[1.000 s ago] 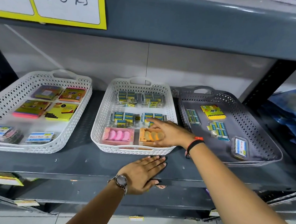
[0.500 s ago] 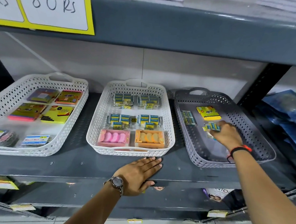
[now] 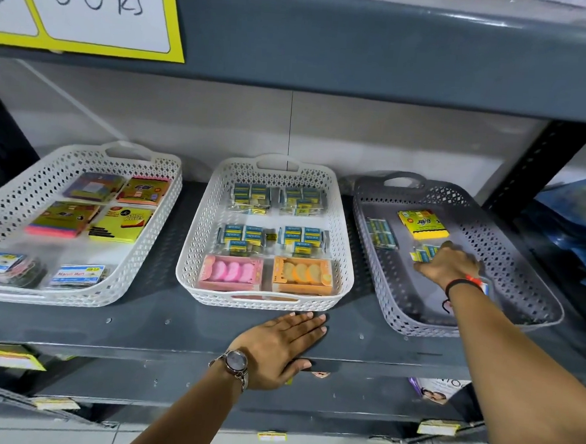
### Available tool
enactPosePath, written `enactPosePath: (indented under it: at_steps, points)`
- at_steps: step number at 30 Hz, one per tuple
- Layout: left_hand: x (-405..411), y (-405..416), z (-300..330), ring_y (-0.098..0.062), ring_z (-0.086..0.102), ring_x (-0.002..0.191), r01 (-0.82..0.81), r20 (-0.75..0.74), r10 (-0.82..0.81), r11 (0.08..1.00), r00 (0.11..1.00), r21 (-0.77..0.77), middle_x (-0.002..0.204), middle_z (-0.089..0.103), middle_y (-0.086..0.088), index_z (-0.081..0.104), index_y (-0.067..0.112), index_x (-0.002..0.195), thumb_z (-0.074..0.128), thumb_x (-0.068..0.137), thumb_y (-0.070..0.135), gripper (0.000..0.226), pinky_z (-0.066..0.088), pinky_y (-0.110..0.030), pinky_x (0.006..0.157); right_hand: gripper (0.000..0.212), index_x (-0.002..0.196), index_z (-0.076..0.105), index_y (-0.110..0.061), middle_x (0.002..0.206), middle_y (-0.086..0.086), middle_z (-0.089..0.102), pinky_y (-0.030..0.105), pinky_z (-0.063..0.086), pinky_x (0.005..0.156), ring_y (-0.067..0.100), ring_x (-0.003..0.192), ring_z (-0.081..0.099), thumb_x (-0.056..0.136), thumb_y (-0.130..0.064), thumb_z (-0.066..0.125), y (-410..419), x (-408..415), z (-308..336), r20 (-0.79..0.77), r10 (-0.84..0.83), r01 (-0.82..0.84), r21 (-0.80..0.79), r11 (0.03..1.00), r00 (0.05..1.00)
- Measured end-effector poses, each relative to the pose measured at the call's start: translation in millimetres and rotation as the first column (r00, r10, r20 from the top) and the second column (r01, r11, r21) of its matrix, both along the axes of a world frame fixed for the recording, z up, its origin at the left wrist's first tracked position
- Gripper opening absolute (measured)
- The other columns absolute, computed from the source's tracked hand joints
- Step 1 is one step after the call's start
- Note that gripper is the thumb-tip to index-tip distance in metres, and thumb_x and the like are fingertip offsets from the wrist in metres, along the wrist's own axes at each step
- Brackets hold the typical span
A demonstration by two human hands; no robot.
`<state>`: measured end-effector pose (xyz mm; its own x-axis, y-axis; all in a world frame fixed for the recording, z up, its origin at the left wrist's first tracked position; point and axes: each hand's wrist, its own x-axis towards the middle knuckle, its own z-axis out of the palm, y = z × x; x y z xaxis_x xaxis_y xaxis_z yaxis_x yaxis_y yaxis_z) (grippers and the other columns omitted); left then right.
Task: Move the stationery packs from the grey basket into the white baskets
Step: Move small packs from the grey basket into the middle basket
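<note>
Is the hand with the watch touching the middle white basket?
Apart. The head view shows the left hand flat on the grey metal shelf, with a strip of bare shelf between its fingertips and the middle white plastic basket.

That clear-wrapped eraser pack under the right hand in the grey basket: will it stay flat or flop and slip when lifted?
The eraser pack looks like several small blocks in clear film, so it may flex between them. The glossy wrap is probably a bit slippery on the grey basket. It seems small beside the right hand, so likely light.
</note>
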<state>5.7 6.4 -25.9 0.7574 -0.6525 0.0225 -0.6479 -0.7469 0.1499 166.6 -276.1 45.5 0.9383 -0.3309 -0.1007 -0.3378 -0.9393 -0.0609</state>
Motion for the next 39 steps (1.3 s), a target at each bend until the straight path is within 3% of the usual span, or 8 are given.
enactPosePath:
  at_steps: [4,8,12,17,21,25,31,39]
  points:
    - [-2,0,2,-0.025,0.045,0.129,0.018,0.088,-0.02,1.0,0.996,0.021,0.143,0.044,-0.007,0.042,0.011,0.137,0.059,0.088,0.035,0.057,0.036,-0.044,0.104,0.057,0.115,0.05,-0.003,0.121,0.023,0.06,0.041,0.044,0.096,0.037,0.112,0.056,0.076,-0.041,0.067,-4,-1,15,0.11,-0.065,0.042,0.203,0.978,0.992]
    - [0,-1,-2,-0.026,0.018,0.142,0.005,0.049,-0.005,1.0,0.999,0.003,0.155,0.018,-0.006,0.019,0.013,0.146,0.039,0.097,0.034,0.057,0.001,-0.042,0.112,0.042,0.109,0.061,-0.01,0.114,0.02,0.067,0.036,0.049,0.088,0.033,0.105,0.062,0.076,-0.033,0.07,11,-3,44,0.317,0.067,-0.188,0.369,0.91,0.946]
    - [-1,-1,-2,-0.021,0.008,0.144,-0.006,0.027,0.005,0.999,1.0,0.039,0.157,0.008,-0.003,0.01,0.016,0.148,0.032,0.099,0.036,0.057,-0.008,-0.035,0.112,0.062,0.127,0.047,-0.009,0.127,0.011,0.059,0.027,0.042,0.094,0.027,0.113,0.058,0.072,-0.016,0.076,56,3,61,0.361,0.477,-0.597,0.428,0.679,0.801]
    - [0,-1,1,-0.023,0.012,0.143,-0.012,0.022,0.01,0.998,1.0,0.068,0.156,0.011,-0.004,0.013,0.015,0.147,0.03,0.099,0.036,0.056,-0.002,-0.043,0.113,0.07,0.135,0.036,-0.009,0.136,0.012,0.051,0.027,0.038,0.105,0.025,0.125,0.05,0.075,-0.004,0.071,113,14,52,0.207,0.735,-0.727,0.46,0.51,0.646]
    - [-1,0,0,-0.023,0.027,0.139,-0.008,0.08,0.003,0.998,0.997,0.069,0.153,0.025,-0.005,0.025,0.014,0.145,0.029,0.096,0.037,0.054,0.018,-0.043,0.112,0.069,0.136,0.034,-0.016,0.143,0.002,0.047,0.046,0.022,0.116,0.026,0.133,0.039,0.077,-0.015,0.071,131,22,33,0.092,0.781,-0.752,0.362,0.551,0.617]
    - [0,-1,-2,-0.02,0.007,0.144,-0.006,-0.015,0.007,0.999,1.0,0.038,0.157,0.006,-0.003,0.008,0.016,0.148,0.03,0.1,0.036,0.056,-0.004,-0.037,0.115,0.071,0.138,0.031,-0.021,0.145,-0.003,0.045,0.046,0.013,0.118,0.025,0.134,0.038,0.079,-0.024,0.069,139,22,23,0.02,0.789,-0.765,0.264,0.588,0.613]
    - [0,-1,0,-0.022,0.01,0.143,-0.012,-0.013,0.012,1.0,1.0,0.01,0.156,0.009,-0.004,0.013,0.015,0.147,0.034,0.099,0.034,0.056,-0.004,-0.04,0.114,0.069,0.137,0.03,-0.023,0.146,-0.005,0.045,0.05,0.0,0.118,0.02,0.134,0.041,0.08,-0.027,0.068,145,22,14,0.0,0.789,-0.762,0.258,0.593,0.614]
    - [-1,-1,2,-0.02,0.006,0.144,-0.01,-0.037,0.01,1.0,0.999,0.016,0.157,0.005,-0.003,0.01,0.016,0.148,0.033,0.1,0.035,0.056,-0.004,-0.035,0.116,0.073,0.14,0.029,-0.027,0.147,-0.003,0.042,0.053,0.017,0.117,0.023,0.133,0.042,0.079,-0.025,0.069,149,22,14,-0.056,0.783,-0.741,0.288,0.606,0.619]
